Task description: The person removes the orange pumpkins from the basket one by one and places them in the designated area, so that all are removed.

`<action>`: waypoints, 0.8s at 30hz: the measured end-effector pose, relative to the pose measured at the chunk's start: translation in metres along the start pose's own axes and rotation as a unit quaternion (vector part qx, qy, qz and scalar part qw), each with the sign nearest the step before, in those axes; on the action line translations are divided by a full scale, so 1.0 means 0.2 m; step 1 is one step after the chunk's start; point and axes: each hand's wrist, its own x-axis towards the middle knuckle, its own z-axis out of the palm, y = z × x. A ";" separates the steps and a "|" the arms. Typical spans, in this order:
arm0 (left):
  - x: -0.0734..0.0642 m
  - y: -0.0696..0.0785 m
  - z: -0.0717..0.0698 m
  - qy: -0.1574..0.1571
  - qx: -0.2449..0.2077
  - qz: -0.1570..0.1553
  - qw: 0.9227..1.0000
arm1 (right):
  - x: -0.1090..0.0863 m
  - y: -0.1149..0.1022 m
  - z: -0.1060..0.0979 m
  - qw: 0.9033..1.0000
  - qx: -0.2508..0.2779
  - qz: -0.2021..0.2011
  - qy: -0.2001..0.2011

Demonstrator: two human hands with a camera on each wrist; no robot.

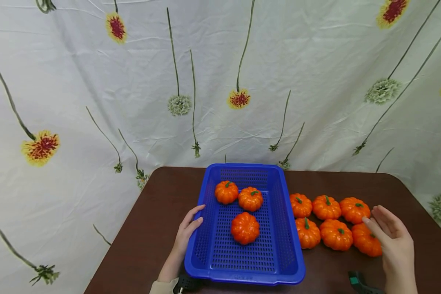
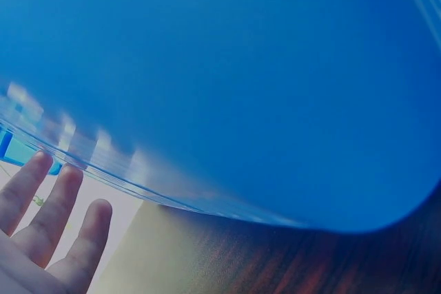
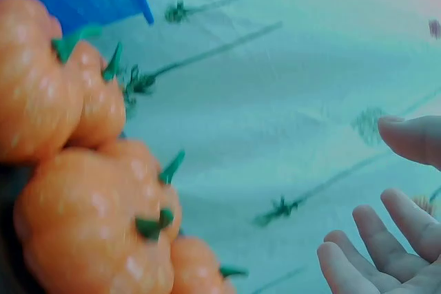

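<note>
A blue plastic basket (image 1: 242,277) with slotted walls stands on the brown table. Three small orange pumpkins lie in it: two toward the back, and one pumpkin (image 1: 245,228) nearer the middle. My left hand (image 1: 185,230) touches the basket's left rim with extended fingers, which the left wrist view shows against the blue wall (image 2: 241,101). To the right of the basket, several more pumpkins (image 1: 336,234) sit in two rows. My right hand (image 1: 395,241) is beside the rightmost pumpkin (image 1: 365,241), partly covering it in the head view; its fingers (image 3: 379,246) are loosely spread and hold nothing.
A white cloth (image 1: 143,81) printed with flowers hangs behind the table (image 1: 150,228). Dark wrist straps, such as the right strap (image 1: 364,283), show near the front edge. The basket's right wall stands close to the nearest loose pumpkins.
</note>
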 end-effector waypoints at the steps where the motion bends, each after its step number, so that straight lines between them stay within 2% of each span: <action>1: 0.00 0.00 0.00 0.000 0.001 0.000 1.000 | -0.03 -0.05 0.05 1.000 -0.015 0.003 -0.005; 5: 0.00 0.00 0.00 -0.001 0.002 -0.001 1.000 | -0.11 -0.18 0.21 0.998 -0.042 -0.016 -0.048; 10: 0.00 0.00 0.00 0.001 0.001 -0.001 1.000 | -0.11 -0.20 0.31 0.988 -0.095 -0.039 -0.118; 18: 0.00 -0.01 0.00 0.002 0.002 0.003 1.000 | -0.13 -0.24 0.45 0.953 -0.189 -0.097 -0.218; 24: 0.00 0.00 0.00 0.000 0.005 0.002 1.000 | -0.15 -0.27 0.58 0.933 -0.211 -0.118 -0.266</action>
